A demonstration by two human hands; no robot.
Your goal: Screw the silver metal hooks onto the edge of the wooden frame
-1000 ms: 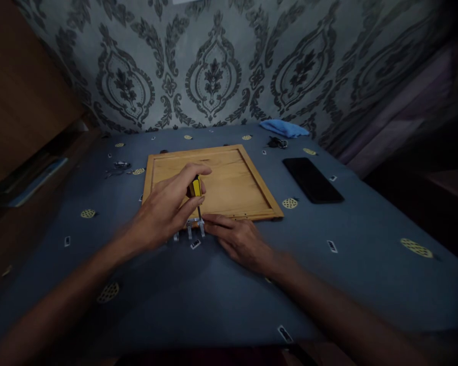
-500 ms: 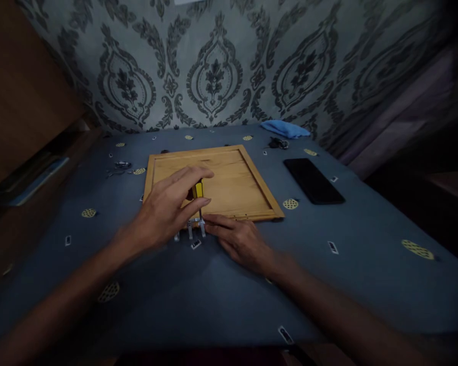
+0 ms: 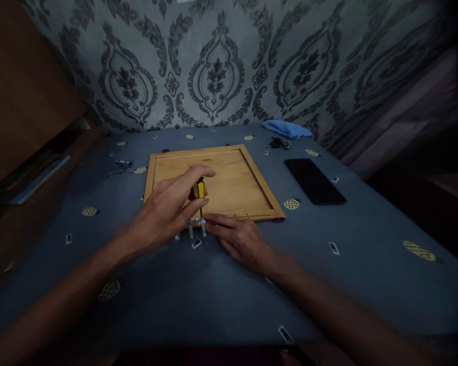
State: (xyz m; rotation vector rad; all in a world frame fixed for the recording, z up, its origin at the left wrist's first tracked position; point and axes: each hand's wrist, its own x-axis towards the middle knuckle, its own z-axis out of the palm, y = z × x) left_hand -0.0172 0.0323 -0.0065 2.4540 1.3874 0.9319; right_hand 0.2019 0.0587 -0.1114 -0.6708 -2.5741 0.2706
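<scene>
My left hand (image 3: 168,203) is closed around a screwdriver (image 3: 200,190) with a yellow and black handle. Its shaft points straight down at a small metal bracket with prongs (image 3: 197,222), which lies along the near edge of a framed wooden panel (image 3: 232,183). My right hand (image 3: 240,239) rests low at that same edge, its fingertips pressed against the right end of the bracket beside the screwdriver tip. The exact contact of the tip is too small to make out.
A black phone (image 3: 315,181) lies right of the panel. Behind it are keys (image 3: 280,143) and a blue cloth (image 3: 286,128) near the patterned wall. Small metal pieces (image 3: 122,164) lie left of the panel. A wooden cabinet (image 3: 26,96) borders the left side.
The view has shifted very slightly. Both hands, the screwdriver and the bracket keep nearly the same places; the screwdriver handle appears turned a little in my left fingers.
</scene>
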